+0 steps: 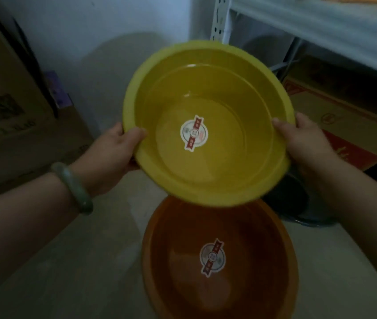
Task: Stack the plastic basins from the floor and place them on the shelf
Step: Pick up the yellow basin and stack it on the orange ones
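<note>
Orange plastic is seen nearest the camera: an orange basin sits on the pale floor, mouth up, with a round label stuck inside its bottom. Just beyond and above it, a yellow basin is held off the floor, tilted toward the camera, its near rim overlapping the orange basin's far rim in the view. It is gripped on both sides: the left hand is closed on the left rim, thumb inside the wall, and the right hand is closed on the right rim in the same way. A green bangle is worn on the left wrist. A dark round object, possibly another basin, is partly hidden beneath the right forearm. Cardboard boxes stand at the left. Farther right, a white metal shelf is seen.
</note>
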{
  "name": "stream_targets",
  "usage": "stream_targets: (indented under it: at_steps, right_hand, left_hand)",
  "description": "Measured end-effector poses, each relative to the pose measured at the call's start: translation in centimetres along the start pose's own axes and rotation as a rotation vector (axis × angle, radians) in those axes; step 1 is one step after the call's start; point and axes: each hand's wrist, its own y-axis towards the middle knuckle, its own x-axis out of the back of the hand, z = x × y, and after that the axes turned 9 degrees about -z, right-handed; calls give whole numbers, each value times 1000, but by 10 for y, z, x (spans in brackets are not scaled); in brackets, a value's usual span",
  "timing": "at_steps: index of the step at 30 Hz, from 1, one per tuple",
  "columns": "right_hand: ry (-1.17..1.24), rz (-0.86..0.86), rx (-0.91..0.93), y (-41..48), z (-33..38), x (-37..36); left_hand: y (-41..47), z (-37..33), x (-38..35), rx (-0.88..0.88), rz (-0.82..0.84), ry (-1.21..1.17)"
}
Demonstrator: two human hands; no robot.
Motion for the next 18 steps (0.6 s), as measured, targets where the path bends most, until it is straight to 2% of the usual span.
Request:
stream_targets:
  at_steps: [3, 9, 12, 14, 18]
  right_hand:
    - [-184, -7, 67, -28, -5, 30]
    - [-279, 33, -129, -99, -73, 55]
    - [-320, 51, -140, -120, -96, 56]
    - [-354, 59, -132, -125, -110, 53]
    - [-398, 47, -3, -124, -133, 42]
  left_hand:
    - [-39, 0, 6, 4, 55, 137]
    - [-106, 30, 1, 15, 27, 469]
    - [-120, 52, -3, -17, 107, 578]
    - [-121, 67, -1, -68, 165, 720]
    - [-110, 100, 9, 6, 175, 828]
